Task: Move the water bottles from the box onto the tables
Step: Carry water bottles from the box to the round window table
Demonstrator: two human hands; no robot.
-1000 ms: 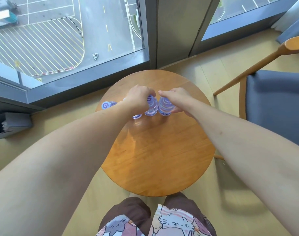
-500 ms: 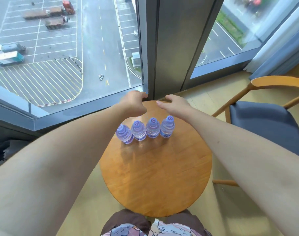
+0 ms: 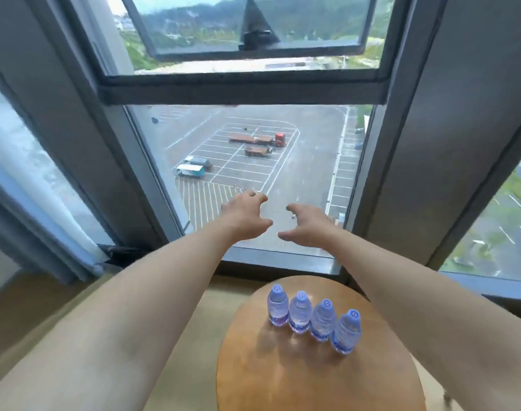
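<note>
Several small clear water bottles (image 3: 314, 319) with blue caps stand upright in a row on the round wooden table (image 3: 298, 378), near its far edge. My left hand (image 3: 246, 216) and my right hand (image 3: 305, 223) hang in the air well above and beyond the bottles, in front of the window. Both hands hold nothing, with fingers loosely spread and slightly bent. The box is not in view.
A tall window (image 3: 253, 173) with dark grey frames fills the wall ahead, its upper pane tilted outward. A blue-grey curtain (image 3: 25, 209) hangs at the left. Light wooden floor (image 3: 45, 298) lies around the table.
Both hands have let go of the bottles and risen away from the table. The view has tilted upward, so the table and bottle row now sit low in the frame.
</note>
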